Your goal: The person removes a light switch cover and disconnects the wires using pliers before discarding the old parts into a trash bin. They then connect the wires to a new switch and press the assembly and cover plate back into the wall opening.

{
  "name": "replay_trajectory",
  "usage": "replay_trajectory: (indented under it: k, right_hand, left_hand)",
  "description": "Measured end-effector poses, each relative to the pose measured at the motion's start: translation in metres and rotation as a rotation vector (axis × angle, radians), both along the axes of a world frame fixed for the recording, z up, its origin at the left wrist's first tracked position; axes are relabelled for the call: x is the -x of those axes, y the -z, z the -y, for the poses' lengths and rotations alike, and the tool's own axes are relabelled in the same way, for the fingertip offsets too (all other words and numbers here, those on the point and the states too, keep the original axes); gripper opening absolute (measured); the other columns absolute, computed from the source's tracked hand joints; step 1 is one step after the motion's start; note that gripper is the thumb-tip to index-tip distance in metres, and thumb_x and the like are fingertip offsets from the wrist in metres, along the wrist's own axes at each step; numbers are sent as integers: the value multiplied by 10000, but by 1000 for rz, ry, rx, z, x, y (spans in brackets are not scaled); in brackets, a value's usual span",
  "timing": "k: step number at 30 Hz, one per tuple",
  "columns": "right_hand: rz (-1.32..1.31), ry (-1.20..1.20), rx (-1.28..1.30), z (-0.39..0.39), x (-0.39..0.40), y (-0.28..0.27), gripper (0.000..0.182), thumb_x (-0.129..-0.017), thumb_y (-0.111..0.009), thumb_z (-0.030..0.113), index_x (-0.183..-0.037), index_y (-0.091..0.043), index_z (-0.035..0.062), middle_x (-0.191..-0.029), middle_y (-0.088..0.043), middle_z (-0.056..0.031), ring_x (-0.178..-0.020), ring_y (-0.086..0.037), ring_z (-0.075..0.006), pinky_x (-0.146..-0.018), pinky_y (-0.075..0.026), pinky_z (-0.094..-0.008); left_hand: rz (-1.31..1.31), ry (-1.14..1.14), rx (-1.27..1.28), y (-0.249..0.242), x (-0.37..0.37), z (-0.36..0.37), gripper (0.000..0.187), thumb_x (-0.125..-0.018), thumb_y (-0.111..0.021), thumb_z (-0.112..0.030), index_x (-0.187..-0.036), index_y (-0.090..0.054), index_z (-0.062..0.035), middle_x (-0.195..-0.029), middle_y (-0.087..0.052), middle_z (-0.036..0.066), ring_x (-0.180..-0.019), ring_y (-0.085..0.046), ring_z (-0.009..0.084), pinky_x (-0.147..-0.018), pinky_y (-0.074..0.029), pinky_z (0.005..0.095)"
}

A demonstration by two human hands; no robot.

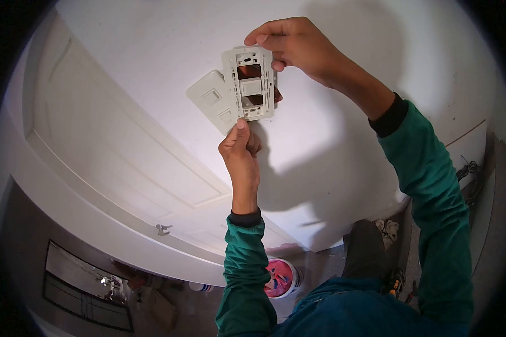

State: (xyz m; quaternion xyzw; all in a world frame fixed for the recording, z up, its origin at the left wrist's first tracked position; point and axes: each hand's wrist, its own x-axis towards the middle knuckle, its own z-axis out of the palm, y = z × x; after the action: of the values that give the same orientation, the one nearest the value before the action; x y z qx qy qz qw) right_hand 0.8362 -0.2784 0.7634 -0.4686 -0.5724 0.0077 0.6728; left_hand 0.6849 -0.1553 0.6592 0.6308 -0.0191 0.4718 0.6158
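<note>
My left hand (242, 147) is closed at the lower end of a white switch-plate frame (252, 87), thumb on its bottom edge. The same hand also seems to hold a white cover plate (212, 96), which sticks out at a slant to the left behind the frame. Dark reddish openings show through the frame, above and below a white middle module. My right hand (281, 44) is at the frame's upper right corner, fingers bent around its top edge; whether it grips the frame or only touches it, I cannot tell.
Behind the hands is a white wall (343, 140). A white door (123, 135) with a metal handle (163, 230) is on the left. Below are a bucket (281, 278) with pink contents and a tool (396, 282) near my legs. Cables (471, 174) lie at the right.
</note>
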Motion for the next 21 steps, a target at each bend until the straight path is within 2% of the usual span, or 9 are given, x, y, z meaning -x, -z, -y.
replay_trajectory:
  k: [2,6,8,11,12,16,18,19,21]
  right_hand:
    - [-64,-125,-21,-2,-3,1,257,-930,-500,135,-1070,-640,-29,-833,-630,-58,-616,-465,-89,-598,-432,-227]
    - [-57,-87,0,-1,-7,10,258,-919,-543,165,-1051,-632,-38,-845,-630,-90,-609,-465,-92,-613,-447,-241]
    - [247,407,-254,-6,-6,19,396,-802,-694,335,-930,-647,-37,-855,-674,-201,-738,-659,-274,-650,-509,-361]
    - [133,504,30,14,14,42,495,-797,-695,409,-930,-617,-62,-859,-660,-220,-759,-663,-291,-695,-519,-369]
    - [121,504,7,8,18,54,585,-784,-702,468,-947,-585,-82,-841,-646,-223,-766,-662,-292,-704,-519,-376]
    - [-4,317,146,0,44,68,794,-711,-740,555,-1109,-485,-84,-894,-622,-230,-799,-655,-326,-704,-523,-381]
    - [66,521,-79,-15,55,76,866,-682,-770,533,-1172,-415,-86,-1009,-547,-243,-903,-605,-336,-740,-484,-430]
    - [62,515,-82,-20,59,77,866,-682,-770,533,-1172,-415,-86,-1009,-547,-243,-903,-605,-336,-740,-484,-430]
    - [112,765,-56,-29,66,79,872,-644,-809,456,-1178,-390,-91,-1073,-454,-231,-984,-517,-321,-773,-415,-463]
  left_hand:
    - [-26,-4,2,-1,1,3,351,-967,-547,-267,-661,-465,-117,-576,-219,-67,-539,-191,87,-534,-220,267]
    - [-18,-61,38,-2,0,8,347,-965,-551,-261,-662,-463,-116,-576,-216,-70,-539,-184,86,-532,-216,265]
    - [11,-28,28,-3,0,7,331,-962,-558,-252,-673,-477,-110,-576,-212,-73,-533,-185,85,-531,-209,260]
    - [31,-25,15,0,-1,4,358,-957,-570,-277,-678,-560,-53,-555,-281,-69,-524,-200,73,-505,-181,266]
    - [38,-21,17,2,-2,4,358,-957,-570,-277,-678,-560,-53,-555,-281,-69,-524,-200,73,-505,-181,266]
    - [-8,-200,-147,10,-7,0,342,-958,-568,-239,-687,-540,-33,-571,-318,-63,-541,-246,58,-507,-196,250]
    - [-38,-284,-241,14,-9,-2,331,-959,-564,-220,-690,-534,-29,-577,-332,-62,-548,-261,54,-509,-203,245]
    - [-23,-261,-221,14,-11,-1,304,-957,-564,-202,-714,-559,-21,-581,-350,-61,-556,-274,51,-511,-208,243]
    - [-13,-242,-209,16,-11,-1,278,-955,-564,-184,-738,-583,-13,-586,-368,-60,-564,-286,47,-513,-213,241]
